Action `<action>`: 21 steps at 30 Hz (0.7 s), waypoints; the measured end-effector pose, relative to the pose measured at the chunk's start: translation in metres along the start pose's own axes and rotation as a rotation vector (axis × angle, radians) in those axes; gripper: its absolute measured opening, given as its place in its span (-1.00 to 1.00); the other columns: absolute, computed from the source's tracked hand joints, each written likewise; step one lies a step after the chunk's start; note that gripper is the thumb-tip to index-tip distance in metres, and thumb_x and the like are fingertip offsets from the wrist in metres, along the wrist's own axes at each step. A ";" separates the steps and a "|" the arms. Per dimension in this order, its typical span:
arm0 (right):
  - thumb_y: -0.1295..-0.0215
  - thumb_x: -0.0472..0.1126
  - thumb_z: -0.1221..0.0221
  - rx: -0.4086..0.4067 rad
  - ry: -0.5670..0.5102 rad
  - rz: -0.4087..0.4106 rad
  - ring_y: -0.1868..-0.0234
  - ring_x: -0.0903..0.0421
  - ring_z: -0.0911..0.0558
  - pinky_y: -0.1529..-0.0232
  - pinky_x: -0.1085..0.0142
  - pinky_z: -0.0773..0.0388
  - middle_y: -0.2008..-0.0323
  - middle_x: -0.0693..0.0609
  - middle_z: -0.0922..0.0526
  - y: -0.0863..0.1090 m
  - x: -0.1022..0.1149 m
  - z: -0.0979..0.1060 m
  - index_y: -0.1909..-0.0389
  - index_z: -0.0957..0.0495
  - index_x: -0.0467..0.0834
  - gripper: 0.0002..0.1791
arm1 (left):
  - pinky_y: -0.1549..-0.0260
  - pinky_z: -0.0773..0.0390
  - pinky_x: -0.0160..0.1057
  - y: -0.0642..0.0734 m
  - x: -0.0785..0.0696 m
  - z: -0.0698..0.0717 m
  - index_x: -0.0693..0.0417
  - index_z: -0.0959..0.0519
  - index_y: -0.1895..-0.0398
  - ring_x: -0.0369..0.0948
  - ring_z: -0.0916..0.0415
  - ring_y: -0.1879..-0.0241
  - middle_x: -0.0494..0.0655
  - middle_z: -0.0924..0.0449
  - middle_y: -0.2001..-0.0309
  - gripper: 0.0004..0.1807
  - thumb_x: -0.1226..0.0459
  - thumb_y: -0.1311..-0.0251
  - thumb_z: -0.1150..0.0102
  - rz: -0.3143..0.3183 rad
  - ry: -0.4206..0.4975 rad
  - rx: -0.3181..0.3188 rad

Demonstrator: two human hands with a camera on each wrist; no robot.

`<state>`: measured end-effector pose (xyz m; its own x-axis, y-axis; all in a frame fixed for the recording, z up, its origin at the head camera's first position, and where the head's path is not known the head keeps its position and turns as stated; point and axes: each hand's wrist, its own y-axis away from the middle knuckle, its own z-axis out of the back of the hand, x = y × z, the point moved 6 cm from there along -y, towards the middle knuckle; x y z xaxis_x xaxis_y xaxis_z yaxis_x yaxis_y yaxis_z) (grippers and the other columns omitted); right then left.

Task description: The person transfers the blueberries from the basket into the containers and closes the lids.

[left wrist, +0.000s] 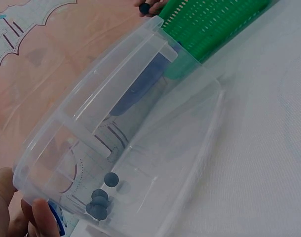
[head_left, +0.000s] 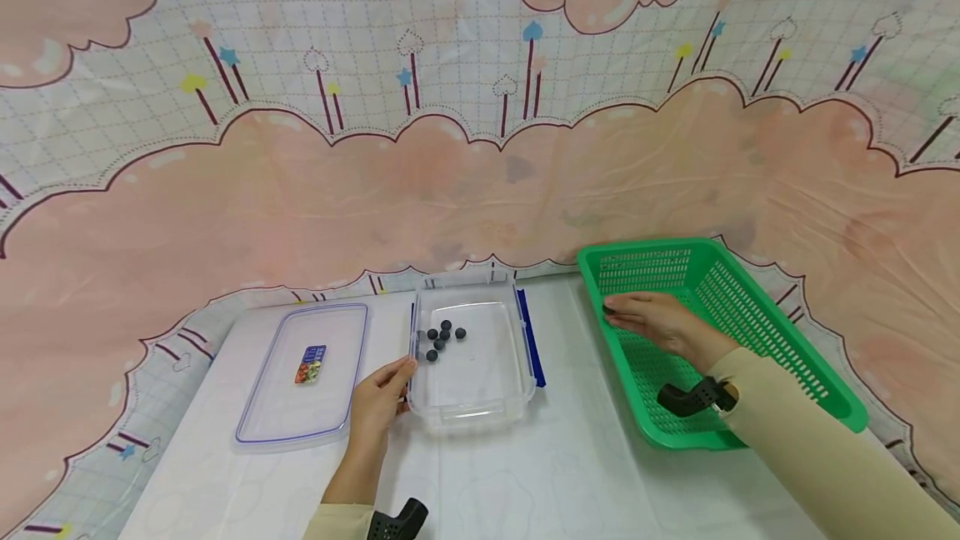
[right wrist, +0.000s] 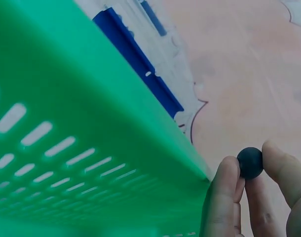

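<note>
A clear plastic container (head_left: 487,373) stands mid-table with several small dark balls (head_left: 446,326) lying toward its left side. My left hand (head_left: 378,398) pinches the container's left rim between thumb and fingers; its fingertips (left wrist: 42,215) also show at the lower left of the left wrist view. Above the left rim of a green basket (head_left: 757,315), my right hand (head_left: 671,327) holds one dark ball (right wrist: 250,163). The right wrist view shows this ball between thumb and fingertips, beside the basket's edge.
A clear lid (head_left: 277,411) with a blue border and a colourful label (head_left: 311,365) lies left of the container. A blue locking flap (head_left: 531,340) sticks out at the container's right side. Behind the table hangs a patterned cloth (head_left: 450,198).
</note>
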<state>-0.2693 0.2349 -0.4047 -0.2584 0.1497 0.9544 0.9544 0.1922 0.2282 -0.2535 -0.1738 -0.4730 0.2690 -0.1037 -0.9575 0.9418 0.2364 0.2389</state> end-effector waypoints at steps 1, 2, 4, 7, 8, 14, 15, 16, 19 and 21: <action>-0.40 -0.32 -0.15 0.007 0.008 0.001 0.15 0.26 -0.69 -0.04 0.39 -0.60 0.21 0.12 -0.65 0.000 0.000 -0.001 0.04 -0.54 -0.23 -0.83 | 0.58 -0.53 -0.44 0.000 0.000 0.000 0.16 -0.63 -0.12 -0.31 -0.37 0.42 -0.19 -0.48 0.43 -0.54 0.11 -0.23 -0.32 0.000 0.000 -0.001; -0.40 -0.32 -0.15 0.012 0.014 0.000 0.15 0.26 -0.69 -0.04 0.39 -0.60 0.20 0.12 -0.65 -0.001 0.000 -0.003 -0.03 -0.51 -0.28 -0.76 | 0.59 -0.53 -0.44 0.000 0.000 0.000 0.16 -0.63 -0.12 -0.31 -0.36 0.42 -0.20 -0.49 0.43 -0.54 0.11 -0.23 -0.33 0.000 0.001 0.000; -0.41 -0.31 -0.15 0.011 0.032 -0.006 0.15 0.27 -0.69 -0.03 0.40 -0.60 0.20 0.13 -0.65 -0.002 -0.001 -0.004 -0.17 -0.40 -0.40 -0.61 | 0.59 -0.53 -0.44 0.000 0.001 0.000 0.16 -0.62 -0.12 -0.31 -0.36 0.42 -0.21 -0.49 0.42 -0.54 0.12 -0.23 -0.33 -0.001 0.002 0.000; -0.44 -0.31 -0.11 0.018 0.067 -0.007 0.14 0.29 -0.68 -0.05 0.39 -0.59 0.17 0.13 -0.61 -0.004 -0.002 -0.006 -0.33 -0.16 -0.55 -0.41 | 0.59 -0.53 -0.44 0.000 0.001 0.000 0.16 -0.62 -0.12 -0.31 -0.36 0.42 -0.22 -0.50 0.43 -0.55 0.13 -0.23 -0.33 -0.001 0.005 0.000; -0.44 -0.30 -0.10 0.018 0.076 -0.008 0.14 0.30 -0.67 -0.06 0.39 -0.59 0.16 0.13 -0.60 -0.004 -0.002 -0.007 -0.35 -0.11 -0.57 -0.37 | 0.59 -0.53 -0.44 0.001 0.001 0.000 0.17 -0.62 -0.12 -0.31 -0.37 0.42 -0.23 -0.50 0.43 -0.55 0.13 -0.22 -0.33 -0.001 0.007 -0.002; -0.44 -0.31 -0.10 0.024 0.104 -0.007 0.11 0.29 -0.66 -0.11 0.35 -0.57 0.11 0.09 -0.57 -0.009 0.000 -0.018 -0.34 -0.14 -0.56 -0.39 | 0.59 -0.53 -0.44 0.001 -0.001 0.000 0.17 -0.62 -0.12 -0.30 -0.37 0.41 -0.21 -0.50 0.42 -0.54 0.12 -0.22 -0.34 0.001 0.002 -0.003; -0.44 -0.31 -0.09 0.028 0.105 -0.003 0.11 0.28 -0.66 -0.11 0.36 -0.57 0.11 0.08 -0.58 -0.010 0.000 -0.020 -0.33 -0.17 -0.56 -0.41 | 0.59 -0.53 -0.44 0.001 -0.001 0.000 0.17 -0.62 -0.12 -0.30 -0.37 0.41 -0.21 -0.50 0.42 -0.54 0.12 -0.22 -0.34 0.003 0.001 -0.003; -0.45 -0.32 -0.09 0.036 0.104 0.002 0.11 0.28 -0.66 -0.10 0.36 -0.57 0.11 0.08 -0.58 -0.010 0.001 -0.022 -0.32 -0.18 -0.56 -0.43 | 0.59 -0.53 -0.44 0.001 -0.001 0.000 0.17 -0.62 -0.12 -0.30 -0.37 0.41 -0.20 -0.49 0.42 -0.54 0.12 -0.22 -0.34 0.004 0.001 -0.001; -0.44 -0.35 -0.08 0.060 0.099 0.025 0.12 0.26 -0.68 -0.06 0.38 -0.59 0.14 0.08 -0.61 -0.013 0.002 -0.028 -0.28 -0.25 -0.56 -0.50 | 0.59 -0.53 -0.44 0.001 -0.001 0.000 0.18 -0.62 -0.12 -0.30 -0.37 0.42 -0.21 -0.49 0.44 -0.55 0.14 -0.22 -0.33 0.004 0.005 -0.002; -0.44 -0.37 -0.08 0.073 0.080 0.032 0.13 0.24 -0.69 -0.04 0.39 -0.60 0.15 0.08 -0.63 -0.015 0.002 -0.032 -0.25 -0.31 -0.54 -0.54 | 0.60 -0.53 -0.44 0.001 -0.001 0.000 0.18 -0.62 -0.12 -0.30 -0.37 0.43 -0.22 -0.49 0.45 -0.56 0.15 -0.23 -0.33 0.003 0.005 -0.002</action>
<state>-0.2797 0.2015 -0.3997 -0.2122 0.0798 0.9740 0.9479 0.2593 0.1852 -0.2531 -0.1732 -0.4718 0.2705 -0.0978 -0.9577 0.9406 0.2389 0.2413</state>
